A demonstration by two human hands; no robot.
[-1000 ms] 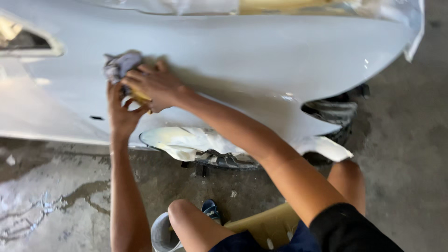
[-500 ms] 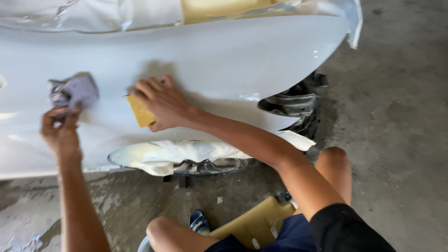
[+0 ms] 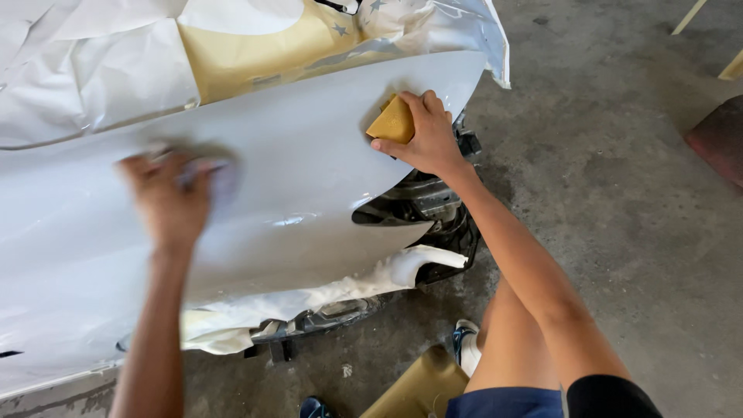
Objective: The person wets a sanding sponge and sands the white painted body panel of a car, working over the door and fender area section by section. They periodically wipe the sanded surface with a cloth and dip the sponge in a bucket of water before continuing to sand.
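Both hands work on a white car panel (image 3: 309, 178).

Right hand (image 3: 426, 135) presses a yellow sanding block (image 3: 392, 121) under its grip; blurred left hand (image 3: 166, 203) clutches a grey cloth (image 3: 217, 176) well left.

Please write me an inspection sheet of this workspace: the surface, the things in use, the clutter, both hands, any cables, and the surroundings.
Surface: glossy white car body panel, smooth, with light reflections.
Things in use: yellow sanding block pressed flat on the panel near its right end; greyish cloth, blurred, against the panel.
Clutter: white masking paper and tan paper above the panel; cardboard piece on the floor.
Hands: right hand grips the block; left hand holds the cloth, blurred by motion.
Cables: nothing seen.
Surroundings: grey concrete floor, stained; exposed dark parts under the panel's edge.
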